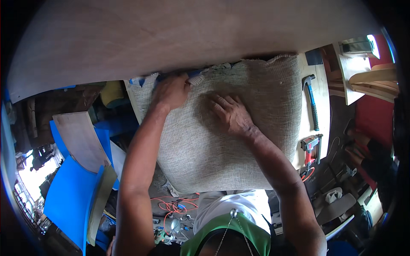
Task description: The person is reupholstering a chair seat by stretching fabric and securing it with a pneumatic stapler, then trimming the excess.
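Note:
A cushion-like seat covered in coarse beige woven fabric (pixel 222 158) lies in front of me, its far edge frayed. My left hand (pixel 171 93) is closed at the far left edge, gripping the fabric there, and a pale frayed flap (pixel 197 79) sticks out beside its fingers. Some blue material shows under that edge. My right hand (pixel 232 114) presses down on top of the fabric, with its fingers spread and nothing held. The left fingertips are partly hidden at the edge.
A wide wooden panel (pixel 192 34) rises just beyond the cushion. On the pale tabletop (pixel 321 81) to the right lie a blue-handled hammer (pixel 313 104) and a red-and-black staple gun (pixel 310 150). Curved blue panels (pixel 70 200) stand at left. An orange hose (pixel 173 207) coils on the floor.

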`<state>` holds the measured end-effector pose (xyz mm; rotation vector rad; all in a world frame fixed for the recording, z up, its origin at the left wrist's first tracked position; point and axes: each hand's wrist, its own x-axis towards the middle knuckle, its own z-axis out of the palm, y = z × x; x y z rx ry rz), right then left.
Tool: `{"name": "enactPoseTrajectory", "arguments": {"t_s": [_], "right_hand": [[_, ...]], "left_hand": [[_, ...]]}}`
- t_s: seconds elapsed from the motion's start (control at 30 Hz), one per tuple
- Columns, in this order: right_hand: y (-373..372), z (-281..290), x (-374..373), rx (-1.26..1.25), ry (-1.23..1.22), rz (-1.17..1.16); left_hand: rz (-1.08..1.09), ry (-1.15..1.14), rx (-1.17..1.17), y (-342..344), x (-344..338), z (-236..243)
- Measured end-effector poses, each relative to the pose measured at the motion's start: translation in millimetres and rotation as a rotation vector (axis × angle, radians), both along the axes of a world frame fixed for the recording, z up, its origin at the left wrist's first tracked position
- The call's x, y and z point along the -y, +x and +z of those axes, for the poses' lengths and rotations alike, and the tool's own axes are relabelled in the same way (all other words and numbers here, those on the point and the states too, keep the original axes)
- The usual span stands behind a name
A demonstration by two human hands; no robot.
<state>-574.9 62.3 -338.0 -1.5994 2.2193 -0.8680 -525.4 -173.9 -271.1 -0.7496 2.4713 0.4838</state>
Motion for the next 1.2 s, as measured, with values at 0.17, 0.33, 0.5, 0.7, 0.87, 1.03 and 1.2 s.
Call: {"name": "enactPoseTrajectory", "arguments": {"t_s": [0.17, 0.33, 0.5, 0.7, 0.87, 1.03, 1.2], "right_hand": [[-23, 18, 32, 0.195, 0.027, -0.177], [-53, -8, 75, 0.059, 0.096, -0.144], [-60, -35, 97, 0.151, 0.031, -0.137], [-53, -43, 100, 0.131, -0.313, -0.236], [-55, -35, 120, 0.127, 0.038, -0.224], [-54, -40, 105, 0.161, 0.071, -0.272], [26, 0, 24, 0.045, -0.017, -0.130]], "left_hand": [[-0.190, -0.098, -0.105, 3, 13, 5], [-0.297, -0.268, -0.277, 10, 3, -5], [-0.231, -0.235, -0.119, 3, 4, 5], [-0.083, -0.142, -0.076, 0, 12, 1], [-0.129, -0.414, -0.117, 14, 7, -27], [-0.142, -0.538, -0.203, 13, -13, -42], [-0.166, -0.624, -0.341, 34, -10, -49]]}}
